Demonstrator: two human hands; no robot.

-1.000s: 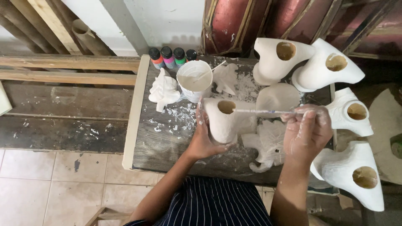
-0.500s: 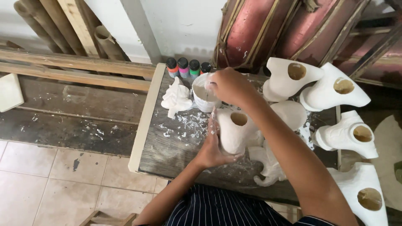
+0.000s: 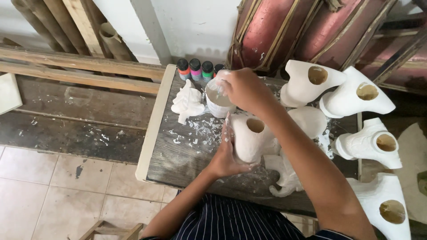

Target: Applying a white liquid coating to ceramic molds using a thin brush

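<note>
Beige tiled floor (image 3: 58,186), white wall (image 3: 195,26), worn wooden bench (image 3: 80,111), planks (image 3: 80,18) leaning.

Cup (image 3: 219,103) behind hollow figure (image 3: 251,138), paint bottles (image 3: 195,69) behind cup, on table (image 3: 178,155)

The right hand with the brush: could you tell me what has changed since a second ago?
The right hand left the white hollow figure and reached forward to the white paint cup, where it now sits. The left hand kept steadying the figure; the paint bottles and other plaster pieces stayed put.
</note>
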